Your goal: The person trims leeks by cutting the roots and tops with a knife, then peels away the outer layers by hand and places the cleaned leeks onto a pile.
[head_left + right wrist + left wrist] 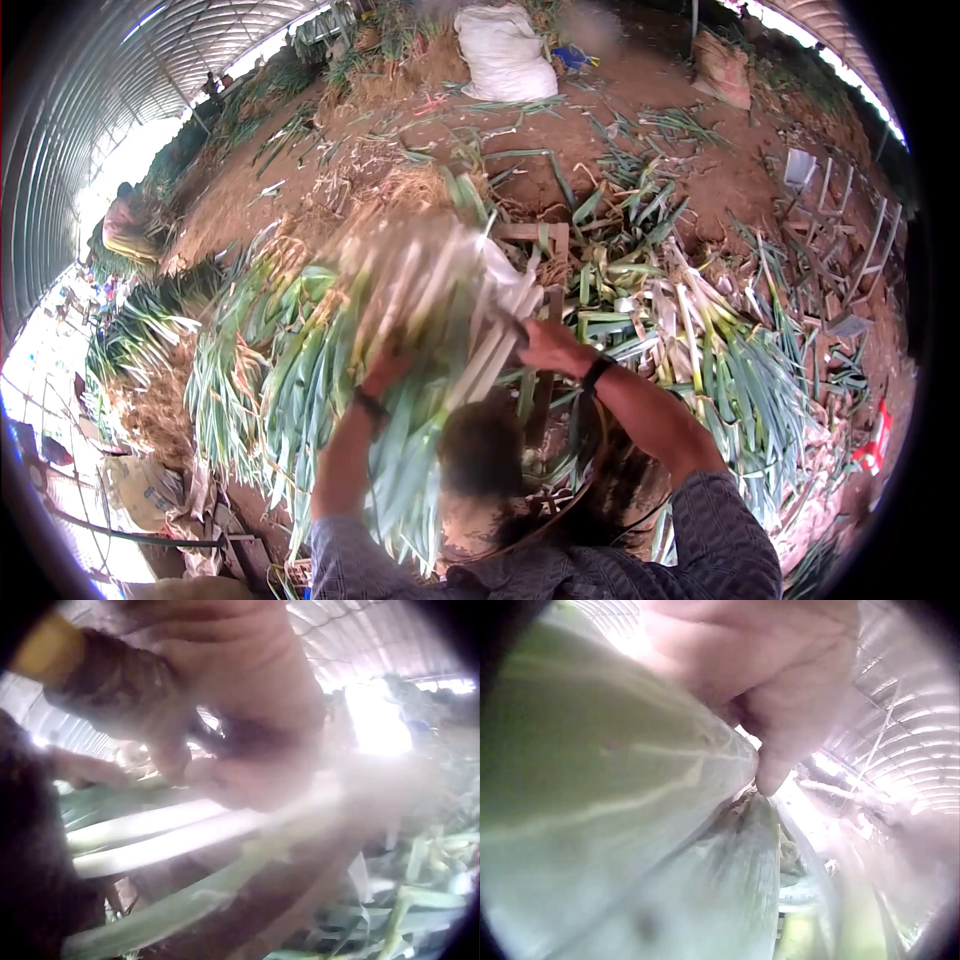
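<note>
My left hand (pixel 390 365) grips a bunch of leeks (pixel 400 290), whose pale stalks blur at the top and whose green leaves hang toward me. Close up in the left wrist view, that hand (pixel 765 682) lies against a broad leek leaf (pixel 615 795). Right of the bunch, my right hand (pixel 552 347) has its fingers curled around a short dark blade-like tool (pixel 515 328), blurred and mostly hidden by the fist. Beneath the right hand (pixel 255 761) in the right wrist view run white leek stalks (pixel 165 844).
More leeks (pixel 740 360) lie heaped at the right, and others (pixel 240 370) at the left. Cut leaves (pixel 620 270) litter the ground around a wooden frame (pixel 535 232). A white sack (pixel 505 55) stands at the back; metal frames (pixel 860 250) stand far right.
</note>
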A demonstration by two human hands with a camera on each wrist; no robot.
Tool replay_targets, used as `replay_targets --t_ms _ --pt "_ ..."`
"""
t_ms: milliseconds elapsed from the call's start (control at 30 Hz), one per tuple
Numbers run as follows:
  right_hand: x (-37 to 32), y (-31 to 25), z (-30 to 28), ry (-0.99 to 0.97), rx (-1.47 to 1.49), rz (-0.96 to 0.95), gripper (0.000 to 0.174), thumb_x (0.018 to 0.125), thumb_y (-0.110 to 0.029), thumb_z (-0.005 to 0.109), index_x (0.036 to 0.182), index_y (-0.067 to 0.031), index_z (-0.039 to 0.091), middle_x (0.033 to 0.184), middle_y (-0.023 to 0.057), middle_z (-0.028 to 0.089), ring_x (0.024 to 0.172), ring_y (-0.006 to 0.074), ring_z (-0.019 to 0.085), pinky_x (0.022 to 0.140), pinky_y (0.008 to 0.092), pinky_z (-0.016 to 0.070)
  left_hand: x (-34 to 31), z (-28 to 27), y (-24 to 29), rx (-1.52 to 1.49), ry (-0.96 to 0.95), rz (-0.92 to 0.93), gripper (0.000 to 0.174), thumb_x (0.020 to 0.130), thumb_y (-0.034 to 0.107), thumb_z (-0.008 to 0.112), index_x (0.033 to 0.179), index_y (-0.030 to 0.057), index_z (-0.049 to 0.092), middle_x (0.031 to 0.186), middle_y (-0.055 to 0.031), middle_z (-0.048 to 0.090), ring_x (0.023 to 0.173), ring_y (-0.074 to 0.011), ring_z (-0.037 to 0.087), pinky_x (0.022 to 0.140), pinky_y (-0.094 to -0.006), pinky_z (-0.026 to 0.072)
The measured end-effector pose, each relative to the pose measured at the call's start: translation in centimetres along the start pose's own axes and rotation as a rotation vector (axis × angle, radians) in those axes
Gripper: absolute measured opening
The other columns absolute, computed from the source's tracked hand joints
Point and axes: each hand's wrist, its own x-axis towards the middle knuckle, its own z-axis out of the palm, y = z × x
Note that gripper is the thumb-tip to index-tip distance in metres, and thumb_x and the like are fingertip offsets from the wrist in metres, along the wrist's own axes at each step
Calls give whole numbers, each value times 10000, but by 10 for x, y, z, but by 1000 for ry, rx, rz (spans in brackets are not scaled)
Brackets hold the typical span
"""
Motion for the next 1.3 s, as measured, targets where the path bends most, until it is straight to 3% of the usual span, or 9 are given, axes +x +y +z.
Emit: replay_targets --t_ms 233,333,433,567,667,767,1033,1167,1300 --pt "17 12 5 86 -116 -52 347 777 -247 627 998 17 587 918 271 658 856 441 652 738 497 519 0 21 -16 62 85 191 725 844 487 670 1363 7 505 1194 -238 648 1106 -346 632 940 -431 487" --pt "29 19 3 104 -10 43 379 780 -256 629 1021 33 590 931 275 661 892 435 649 784 490 512 0 20 -12 135 -48 -47 722 862 510 642 1370 22 486 1124 -252 666 1035 -388 653 891 -458 502" --pt "34 15 -2 84 85 52 395 783 -257 630 1041 40 587 939 269 667 892 430 651 802 489 507 -13 23 -7 178 20 10 679 870 534 621 1323 42 500 1046 -261 674 970 -419 656 835 -485 507" --pt "44 12 4 -19 -6 59 371 825 -90 537 1165 50 585 936 180 683 797 290 670 844 433 485 -28 17 15 185 -15 -34 635 865 538 622 1268 62 504 1004 -260 672 949 -431 644 800 -505 501" --pt "59 28 16 169 149 62 357 825 -97 546 1146 51 593 932 176 681 817 295 664 864 421 476 -34 13 27 192 -15 -53 619 862 532 625 1251 66 503 995 -245 678 939 -424 648 784 -505 501" --pt "58 15 6 132 261 15 472 790 -281 629 1123 48 565 1056 286 650 1013 434 622 858 475 499 -37 19 25 191 17 -43 608 860 525 628 1244 68 513 992 -237 682 936 -421 650 779 -503 504" --pt "62 27 10 70 196 105 358 817 -177 584 1109 30 594 985 219 672 947 342 648 848 445 492 -42 20 36 226 171 -83 565 846 523 648 1154 52 609 944 -233 680 869 -395 655 717 -482 504" --pt "30 1 2 52 202 -187 496 783 -296 685 1169 -1 583 936 244 665 918 379 656 796 455 505 -30 -13 33 -353 180 123 499 824 447 677 1094 27 654 931 -139 696 791 -241 628 661 -406 463" --pt "2 -15 11 -187 37 -334 348 804 -249 677 1041 -24 558 810 226 632 752 377 645 667 475 493 -9 -33 39 -1122 90 284 397 825 292 668 1082 -11 656 917 -17 643 828 -115 541 700 -296 427"
